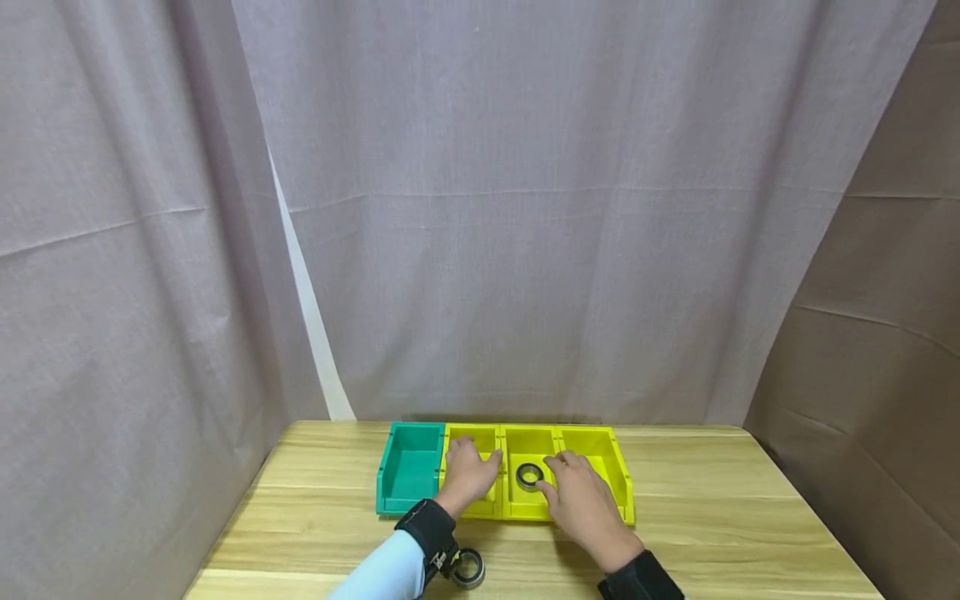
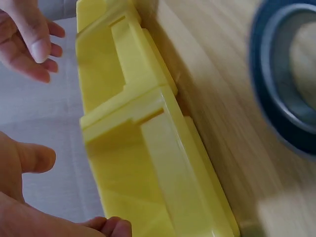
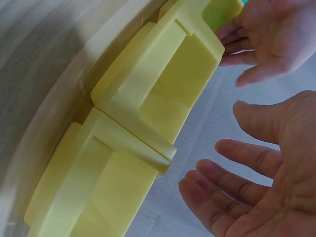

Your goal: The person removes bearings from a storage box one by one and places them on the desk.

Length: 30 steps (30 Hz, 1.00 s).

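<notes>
Two bare hands above a row of open plastic bins on a light, wood-grained counter point(image 1: 697, 483). The row, at the lower centre of the head view, comprises a green rectangular bin point(image 1: 412, 467) at its left end and three yellow ones; all stand side by side and touching, an arrangement that presumably keeps each compartment within easy reach.

The left hand point(image 1: 468, 475) lies over the left yellow bin point(image 1: 483, 510), thumb spread from extended fingers; no object shows in its grasp. The right hand point(image 1: 587, 507) extends over the right yellow bin point(image 1: 592, 440), its fingers loosely bent and parted and, as the right wrist view confirms, holding nothing.

A dark-edged metal ring resembling a bearing point(image 1: 521, 477) appears to lie within the middle yellow bin point(image 1: 528, 510), just beside the right fingertips; the bin walls would confine it. A second, similar ring point(image 1: 468, 582) rests on the counter at the bottom centre, beside the black left wrist strap point(image 1: 426, 527), unheld and probably placed near the front for convenient pickup.
</notes>
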### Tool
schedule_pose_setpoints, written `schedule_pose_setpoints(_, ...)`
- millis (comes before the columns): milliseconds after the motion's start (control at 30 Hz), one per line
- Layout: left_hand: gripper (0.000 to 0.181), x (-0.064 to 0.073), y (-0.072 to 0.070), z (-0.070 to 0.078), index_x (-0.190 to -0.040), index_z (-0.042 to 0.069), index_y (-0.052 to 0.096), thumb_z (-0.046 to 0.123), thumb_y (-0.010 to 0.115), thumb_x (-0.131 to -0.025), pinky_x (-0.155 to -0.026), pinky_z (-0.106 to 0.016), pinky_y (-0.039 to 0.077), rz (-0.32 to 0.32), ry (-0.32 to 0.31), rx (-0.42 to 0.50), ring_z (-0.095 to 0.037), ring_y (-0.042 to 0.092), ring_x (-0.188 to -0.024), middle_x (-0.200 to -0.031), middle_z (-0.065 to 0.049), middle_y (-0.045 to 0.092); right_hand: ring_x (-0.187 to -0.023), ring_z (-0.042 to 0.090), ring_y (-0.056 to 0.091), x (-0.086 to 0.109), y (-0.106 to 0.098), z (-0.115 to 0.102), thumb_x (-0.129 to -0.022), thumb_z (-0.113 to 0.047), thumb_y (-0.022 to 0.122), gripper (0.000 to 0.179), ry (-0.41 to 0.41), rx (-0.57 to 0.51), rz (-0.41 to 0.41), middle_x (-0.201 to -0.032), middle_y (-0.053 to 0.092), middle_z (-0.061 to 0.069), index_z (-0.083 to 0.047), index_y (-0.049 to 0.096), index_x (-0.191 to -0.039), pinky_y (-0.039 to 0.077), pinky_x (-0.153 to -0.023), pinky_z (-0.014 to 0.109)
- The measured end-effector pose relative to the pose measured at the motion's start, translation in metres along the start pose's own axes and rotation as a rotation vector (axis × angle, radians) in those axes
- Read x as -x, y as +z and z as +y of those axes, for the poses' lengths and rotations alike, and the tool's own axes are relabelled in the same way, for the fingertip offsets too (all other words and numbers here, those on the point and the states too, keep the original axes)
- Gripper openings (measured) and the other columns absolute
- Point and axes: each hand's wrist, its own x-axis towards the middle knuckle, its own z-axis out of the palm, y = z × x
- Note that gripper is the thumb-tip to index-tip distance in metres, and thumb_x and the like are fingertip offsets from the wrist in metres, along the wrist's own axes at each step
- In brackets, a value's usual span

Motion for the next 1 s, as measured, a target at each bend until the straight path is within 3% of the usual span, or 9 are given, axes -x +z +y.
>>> schedule_pose_setpoints(100,0.078,-0.009,0.011,0.001,-0.151,-0.021,0.039,0.03,0.072,-0.1,-0.114,-0.062,0.046,-0.007,-0.036,-0.021,-0.047,0.047,-0.135,-0.148,-0.036,0.046,-0.107,0.032,0.07,-0.001,0.0,0.0,-0.095,-0.023,0.082,0.037,0.003,-0.005,-0.006,-0.115,0.072,0.014,0.0,0.076,-0.123,0.062,-0.088,0.048)
schedule_pose_setpoints(300,0.077,-0.022,0.031,-0.002,-0.149,-0.021,0.04,0.027,0.073,-0.099,-0.11,-0.06,0.046,0.035,-0.102,0.004,-0.047,0.046,-0.129,-0.142,-0.036,0.047,-0.108,0.031,0.069,-0.001,0.001,-0.002,-0.093,-0.023,0.083,0.039,0.004,-0.023,-0.012,-0.116,0.071,0.014,0.0,0.076,-0.124,0.062,-0.087,0.047)
schedule_pose_setpoints(500,0.069,-0.027,0.045,0.001,-0.143,-0.018,0.048,0.029,0.075,-0.099,-0.105,-0.06,0.049,0.055,-0.193,0.051,-0.045,0.049,-0.122,-0.138,-0.034,0.051,-0.109,0.033,0.07,-0.001,0.004,0.001,-0.093,-0.026,0.084,0.042,0.001,-0.037,-0.003,-0.118,0.072,0.016,0.0,0.076,-0.124,0.061,-0.092,0.049)
schedule_pose_setpoints(800,0.057,-0.02,0.055,0.004,-0.143,-0.017,0.048,0.018,0.066,-0.102,-0.101,-0.06,0.048,0.003,-0.213,0.092,-0.046,0.048,-0.12,-0.136,-0.033,0.051,-0.107,0.032,0.069,0.005,0.006,0.0,-0.095,-0.028,0.082,0.039,-0.007,-0.018,-0.011,-0.115,0.072,0.015,-0.001,0.076,-0.122,0.06,-0.093,0.051)
schedule_pose_setpoints(1000,0.052,-0.023,0.055,0.003,-0.141,-0.016,0.049,0.016,0.064,-0.103,-0.101,-0.057,0.049,-0.011,-0.213,0.112,-0.043,0.048,-0.117,-0.133,-0.03,0.051,-0.103,0.032,0.069,0.006,0.006,-0.002,-0.095,-0.026,0.081,0.035,-0.03,-0.003,0.01,-0.111,0.073,0.014,-0.001,0.077,-0.12,0.059,-0.091,0.05)
